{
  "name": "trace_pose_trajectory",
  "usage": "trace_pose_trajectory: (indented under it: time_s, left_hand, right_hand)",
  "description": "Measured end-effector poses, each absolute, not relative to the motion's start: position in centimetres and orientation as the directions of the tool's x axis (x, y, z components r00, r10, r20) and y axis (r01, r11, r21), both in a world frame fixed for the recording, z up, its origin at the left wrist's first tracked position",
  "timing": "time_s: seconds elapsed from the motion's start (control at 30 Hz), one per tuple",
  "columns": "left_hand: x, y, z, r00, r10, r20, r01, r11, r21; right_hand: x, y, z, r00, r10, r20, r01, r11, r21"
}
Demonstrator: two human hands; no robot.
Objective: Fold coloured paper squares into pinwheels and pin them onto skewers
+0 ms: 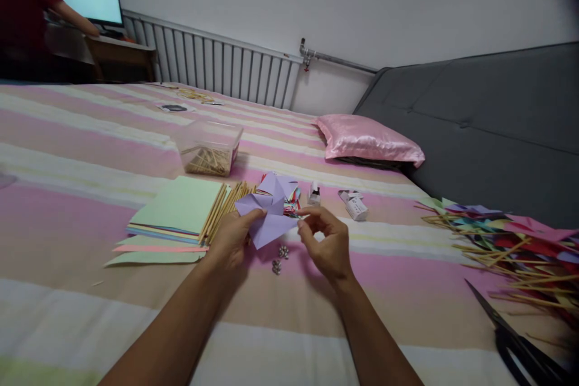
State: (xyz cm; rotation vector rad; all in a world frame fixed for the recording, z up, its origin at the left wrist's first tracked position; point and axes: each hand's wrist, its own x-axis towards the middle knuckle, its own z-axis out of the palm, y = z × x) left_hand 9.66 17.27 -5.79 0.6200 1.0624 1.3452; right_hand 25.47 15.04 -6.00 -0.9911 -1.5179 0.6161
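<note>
In the head view, the left hand point(231, 238) is pinching a folded purple paper point(271, 226) near its middle, the thumb lying on top and the fingers curling beneath. The paper is sitting in front of the person, above the striped bedspread point(253, 344). The right hand point(326, 244) is holding its thumb and forefinger close at the paper's right tip; whether they are gripping that tip or some small item is not telling clearly. For this step, the left thumb is best staying firm near the centre without flattening the flaps, while the right fingers are guiding the tip gently, not creasing it. Counting what is lying around: two clusters of silvery beads point(280, 258) are resting below the paper, and two small boxes point(313, 194) are standing apart beyond the right hand. One clear plastic box point(235, 157) is holding thin sticks, too many for counting; one stack of coloured sheets point(176, 205) is lying left of the paper, its sheets overlapping past counting, with a bundle of sticks point(224, 208) beside it. At the right, one pair of scissors point(501, 322) is lying near one pile of coloured papers and sticks point(529, 253), its pieces tangling uncountably. One pink pillow point(368, 137) is resting farther back.
</note>
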Motion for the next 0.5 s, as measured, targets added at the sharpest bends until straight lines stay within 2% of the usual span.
trace_pose_trajectory:
  time_s: [0.07, 0.13, 0.5]
  left_hand:
    - [9.5, 17.5, -6.0, -0.097, 0.965, -0.244, -0.499, 0.165, 0.851]
    - [9.3, 17.6, -6.2, -0.082, 0.969, -0.233, -0.521, 0.158, 0.839]
    - [9.9, 17.5, -6.7, 0.01, 0.99, -0.142, -0.569, 0.122, 0.813]
  right_hand:
    - [25.2, 14.9, -6.3, -0.164, 0.883, 0.44, 0.215, 0.467, -0.858]
    - [24.8, 14.8, -6.7, -0.268, 0.888, 0.373, 0.209, 0.432, -0.877]
    - [24.3, 15.1, -7.3, -0.19, 0.938, 0.29, 0.115, 0.315, -0.942]
